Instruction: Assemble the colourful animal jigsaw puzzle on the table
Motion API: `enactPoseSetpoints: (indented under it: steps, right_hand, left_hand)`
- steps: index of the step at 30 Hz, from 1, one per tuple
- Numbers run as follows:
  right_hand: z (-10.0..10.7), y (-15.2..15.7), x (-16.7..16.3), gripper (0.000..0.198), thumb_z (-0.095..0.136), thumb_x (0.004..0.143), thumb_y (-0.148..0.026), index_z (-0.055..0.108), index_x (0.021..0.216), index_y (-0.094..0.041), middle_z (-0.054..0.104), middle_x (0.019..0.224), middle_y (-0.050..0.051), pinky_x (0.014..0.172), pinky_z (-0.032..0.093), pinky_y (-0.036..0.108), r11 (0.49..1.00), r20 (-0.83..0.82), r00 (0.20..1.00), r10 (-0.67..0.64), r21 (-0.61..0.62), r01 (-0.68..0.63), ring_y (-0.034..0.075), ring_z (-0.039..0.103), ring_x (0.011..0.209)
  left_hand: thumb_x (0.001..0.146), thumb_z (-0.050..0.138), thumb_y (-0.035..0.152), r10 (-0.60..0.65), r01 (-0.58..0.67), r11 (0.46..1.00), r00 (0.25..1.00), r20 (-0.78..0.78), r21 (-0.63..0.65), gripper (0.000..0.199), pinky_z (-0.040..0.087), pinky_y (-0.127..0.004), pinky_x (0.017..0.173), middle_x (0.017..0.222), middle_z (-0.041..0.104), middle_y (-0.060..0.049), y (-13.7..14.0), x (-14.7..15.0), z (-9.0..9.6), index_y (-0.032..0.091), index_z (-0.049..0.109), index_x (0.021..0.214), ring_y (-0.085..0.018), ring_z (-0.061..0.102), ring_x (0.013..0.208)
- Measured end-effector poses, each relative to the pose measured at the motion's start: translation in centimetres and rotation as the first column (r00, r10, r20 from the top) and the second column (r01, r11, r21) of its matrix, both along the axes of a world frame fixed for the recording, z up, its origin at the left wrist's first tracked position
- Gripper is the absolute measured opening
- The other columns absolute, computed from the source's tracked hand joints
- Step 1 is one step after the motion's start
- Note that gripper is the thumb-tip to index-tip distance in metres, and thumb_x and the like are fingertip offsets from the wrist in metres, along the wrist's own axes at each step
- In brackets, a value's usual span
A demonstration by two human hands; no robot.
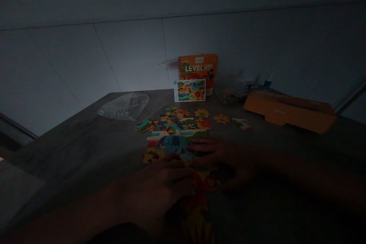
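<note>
A partly joined jigsaw puzzle (174, 145) with a blue elephant lies on the table. My left hand (162, 183) rests on its lower left part, fingers bent and close together; whatever is under the fingertips is hidden. From the right, my right hand (223, 156) reaches over the puzzle's right side with its fingers stretched out and spread, touching the pieces. Between and below the hands shows a red lion section (204, 182), with darker yellow and red pieces (198, 217) nearer me. Loose puzzle pieces (181, 113) lie behind the elephant part. The light is very dim.
A picture card (191, 90) leans against an orange "LEVEL UP!" box (213, 70) near the wall. At left lies a clear plastic bag (124, 106). An orange box lid or tray (291, 110) and another clear bag with pieces (233, 93) stand at right, near a small blue-capped bottle (268, 84).
</note>
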State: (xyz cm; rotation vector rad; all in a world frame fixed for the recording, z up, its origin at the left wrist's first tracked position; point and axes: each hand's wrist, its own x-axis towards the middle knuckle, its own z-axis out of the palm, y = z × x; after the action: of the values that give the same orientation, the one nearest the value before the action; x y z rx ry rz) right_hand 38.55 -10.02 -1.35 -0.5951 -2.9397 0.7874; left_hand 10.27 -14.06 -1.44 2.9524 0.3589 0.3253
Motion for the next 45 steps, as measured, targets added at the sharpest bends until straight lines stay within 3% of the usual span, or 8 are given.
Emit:
enactPoseSetpoints:
  steps: [7,13,24,29,35,40,45]
  right_hand:
    - [-0.2,0.0,0.0,0.084,0.074,0.081,-0.050,0.041,0.155,-0.029,0.017,0.168,0.010,0.121,0.013,0.065,1.000,-0.034,0.999,0.015,0.022,-0.014,0.038,0.015,0.154]
    - [-0.3,0.1,0.1,0.085,0.076,0.080,-0.051,0.042,0.155,-0.030,0.018,0.168,0.010,0.121,0.014,0.064,1.000,-0.062,0.998,0.013,0.001,-0.013,0.039,0.018,0.153]
    - [-0.2,0.1,0.0,0.082,0.073,0.081,-0.051,0.043,0.154,-0.029,0.017,0.168,0.011,0.121,0.014,0.064,1.000,-0.030,0.999,0.015,0.024,-0.014,0.037,0.018,0.153]
    - [-0.2,0.1,0.0,0.085,0.074,0.080,-0.053,0.040,0.156,-0.031,0.017,0.168,0.009,0.121,0.012,0.064,1.000,-0.029,0.999,0.014,0.009,-0.014,0.038,0.014,0.154]
    - [0.2,0.0,-0.2,0.084,0.073,0.081,-0.053,0.040,0.156,-0.032,0.017,0.168,0.009,0.121,0.011,0.065,1.000,-0.016,1.000,0.008,-0.002,-0.008,0.037,0.015,0.154]
    - [0.2,0.0,-0.2,0.084,0.073,0.081,-0.053,0.042,0.155,-0.028,0.018,0.168,0.011,0.121,0.012,0.064,1.000,-0.027,1.000,0.005,-0.001,-0.005,0.038,0.016,0.154]
    - [0.2,-0.1,-0.1,0.085,0.076,0.080,-0.050,0.041,0.155,-0.029,0.018,0.168,0.010,0.121,0.013,0.063,1.000,-0.026,1.000,-0.001,-0.006,0.001,0.037,0.017,0.153]
  left_hand:
    - [0.073,0.077,0.065,-0.009,0.013,0.998,0.998,0.064,-0.062,0.062,0.049,-0.042,0.085,0.103,0.068,-0.008,0.7,-0.3,0.5,0.019,0.059,0.111,-0.026,0.064,0.089]
    - [0.073,0.078,0.062,-0.063,0.063,0.995,0.998,0.010,-0.073,0.054,0.049,-0.041,0.082,0.106,0.069,-0.007,1.3,-0.4,0.8,0.022,0.064,0.107,-0.026,0.065,0.089]
    - [0.072,0.080,0.061,-0.052,0.052,0.996,0.999,0.003,-0.074,0.054,0.046,-0.038,0.079,0.100,0.068,-0.006,1.6,-0.5,0.9,0.022,0.066,0.107,-0.024,0.063,0.085]
    - [0.073,0.079,0.062,-0.047,0.043,0.993,0.998,-0.040,-0.106,0.055,0.045,-0.039,0.084,0.108,0.068,-0.006,1.4,-0.5,1.0,0.023,0.063,0.109,-0.026,0.064,0.092]
    - [0.076,0.075,0.062,0.020,-0.018,0.991,1.000,0.011,-0.134,0.076,0.048,-0.043,0.089,0.117,0.067,-0.011,1.1,-0.3,1.3,0.020,0.050,0.134,-0.030,0.064,0.100]
    - [0.075,0.078,0.058,-0.049,0.046,0.989,0.999,-0.016,-0.139,0.053,0.048,-0.040,0.085,0.110,0.066,-0.007,1.2,-0.3,1.2,0.023,0.064,0.112,-0.026,0.063,0.093]
    - [0.076,0.078,0.054,-0.082,0.080,0.983,0.997,-0.005,-0.164,0.051,0.048,-0.041,0.089,0.116,0.066,-0.008,1.4,-0.2,1.4,0.023,0.065,0.114,-0.027,0.063,0.099]
